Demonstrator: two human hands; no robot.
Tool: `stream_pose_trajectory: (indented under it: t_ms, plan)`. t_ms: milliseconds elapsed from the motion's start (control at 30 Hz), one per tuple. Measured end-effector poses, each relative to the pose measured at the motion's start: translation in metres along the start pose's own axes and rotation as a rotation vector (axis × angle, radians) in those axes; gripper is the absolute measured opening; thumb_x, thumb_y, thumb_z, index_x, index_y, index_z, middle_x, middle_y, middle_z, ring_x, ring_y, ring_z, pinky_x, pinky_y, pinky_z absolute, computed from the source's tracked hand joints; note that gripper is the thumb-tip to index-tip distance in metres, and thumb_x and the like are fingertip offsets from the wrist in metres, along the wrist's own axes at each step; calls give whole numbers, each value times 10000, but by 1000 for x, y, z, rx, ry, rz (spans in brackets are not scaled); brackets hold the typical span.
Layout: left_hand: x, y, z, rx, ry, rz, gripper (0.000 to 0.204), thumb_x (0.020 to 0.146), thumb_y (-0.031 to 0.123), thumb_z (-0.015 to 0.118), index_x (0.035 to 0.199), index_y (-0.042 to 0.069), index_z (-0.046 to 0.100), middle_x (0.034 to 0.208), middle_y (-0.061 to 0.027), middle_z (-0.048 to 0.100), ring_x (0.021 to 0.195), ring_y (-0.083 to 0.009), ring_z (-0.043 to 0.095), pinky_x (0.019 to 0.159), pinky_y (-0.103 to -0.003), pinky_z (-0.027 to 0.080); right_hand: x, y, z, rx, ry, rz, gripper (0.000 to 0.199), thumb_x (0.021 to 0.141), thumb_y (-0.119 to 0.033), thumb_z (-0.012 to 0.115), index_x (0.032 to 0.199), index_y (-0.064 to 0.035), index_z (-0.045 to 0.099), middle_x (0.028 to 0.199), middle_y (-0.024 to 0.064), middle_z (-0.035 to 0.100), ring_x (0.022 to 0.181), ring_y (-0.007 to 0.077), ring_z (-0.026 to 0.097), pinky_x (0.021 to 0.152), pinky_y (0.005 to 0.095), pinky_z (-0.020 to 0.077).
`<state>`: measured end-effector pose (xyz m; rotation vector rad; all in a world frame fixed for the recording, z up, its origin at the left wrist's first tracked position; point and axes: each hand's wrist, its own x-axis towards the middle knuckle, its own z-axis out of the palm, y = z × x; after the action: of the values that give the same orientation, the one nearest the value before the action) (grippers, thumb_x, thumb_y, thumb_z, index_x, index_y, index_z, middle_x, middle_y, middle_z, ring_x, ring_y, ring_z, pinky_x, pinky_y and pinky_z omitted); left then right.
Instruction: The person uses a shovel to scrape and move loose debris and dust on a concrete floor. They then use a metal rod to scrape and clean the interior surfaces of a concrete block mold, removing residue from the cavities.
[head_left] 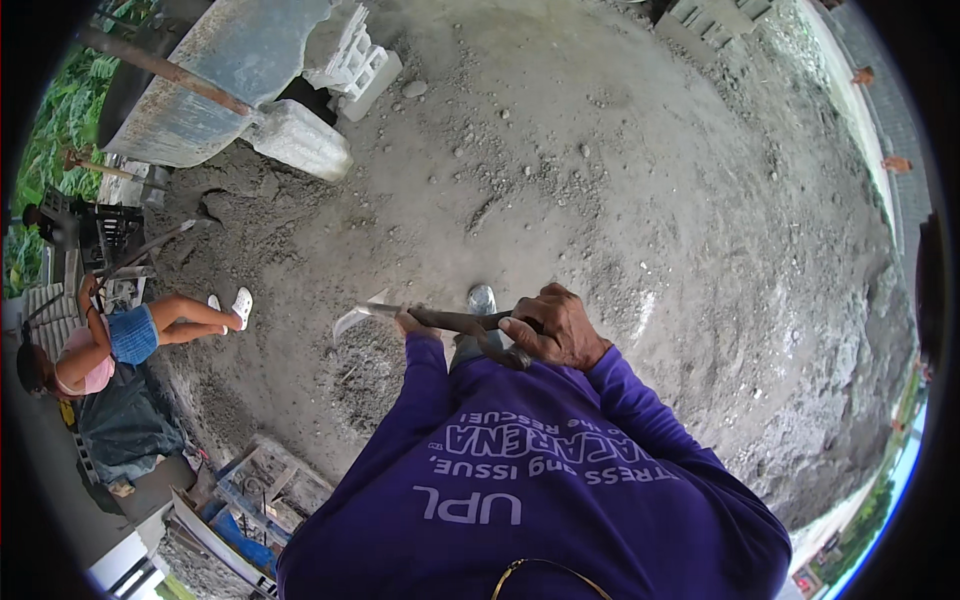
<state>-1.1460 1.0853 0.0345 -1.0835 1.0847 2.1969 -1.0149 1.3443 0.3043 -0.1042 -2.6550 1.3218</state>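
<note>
Across the front of my body lies a shovel point(458, 320), held in both hands. My left hand point(410, 322) is closed round the lower shaft, close to the pale metal blade, which points left just above grey gravel. The fingers of my right hand point(562, 328) wrap the handle's other end, by a worn grip. Part of the blade is edge-on, so its full shape is hard to make out. Purple sleeves cover both my forearms. Below the handle one of my shoes point(481, 299) shows on the ground.
At left, another person point(125, 335) in denim shorts holds a long-handled tool point(150, 243). A rusty metal drum or trough point(215, 85) stands upper left, beside a whitish block-shaped container point(300, 138) and hollow concrete blocks point(365, 75). A dusty wooden frame point(270, 485) lies lower left.
</note>
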Motion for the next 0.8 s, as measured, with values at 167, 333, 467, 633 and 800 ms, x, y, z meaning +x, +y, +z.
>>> stream_pose_trajectory:
  t_ms: [167, 333, 467, 633, 800]
  plan:
    - [65, -19, 134, 76, -59, -61, 333, 937, 403, 444, 794, 102, 453, 658, -61, 507, 557, -229, 516, 533, -384, 463, 35, 34, -53, -56, 102, -81, 299, 763, -370, 729, 689, -99, 625, 580, 52, 585, 535, 225, 544, 628, 355, 404]
    - [100, -57, 251, 201, -11, -136, 346, 936, 403, 452, 792, 89, 462, 635, -71, 495, 538, -241, 513, 511, -393, 445, 96, 91, -105, -107, 108, -280, 281, 718, -340, 747, 664, -105, 603, 587, 36, 597, 559, 212, 556, 711, 353, 432]
    - [108, -79, 312, 15, -112, -225, 305, 912, 362, 514, 768, 95, 485, 621, -65, 495, 525, -234, 515, 500, -372, 444, 149, 119, -161, -147, 46, -262, 244, 696, -298, 760, 662, -117, 600, 604, 22, 598, 656, 196, 578, 816, 383, 423]
    - [131, -77, 370, -205, -30, -165, 247, 839, 277, 634, 705, 119, 499, 592, -39, 505, 509, -220, 524, 511, -370, 453, 195, 153, -187, 15, 320, 152, 412, 706, -234, 743, 1049, -38, 627, 942, 112, 654, 813, 287, 628, 870, 431, 469]
    - [175, -82, 442, -237, -29, -229, 222, 787, 219, 694, 691, 136, 511, 604, -16, 528, 535, -198, 542, 528, -373, 468, 213, 211, -193, 1028, 190, 908, 371, 735, -130, 688, 1068, 14, 613, 783, 110, 637, 664, 227, 632, 662, 326, 531]
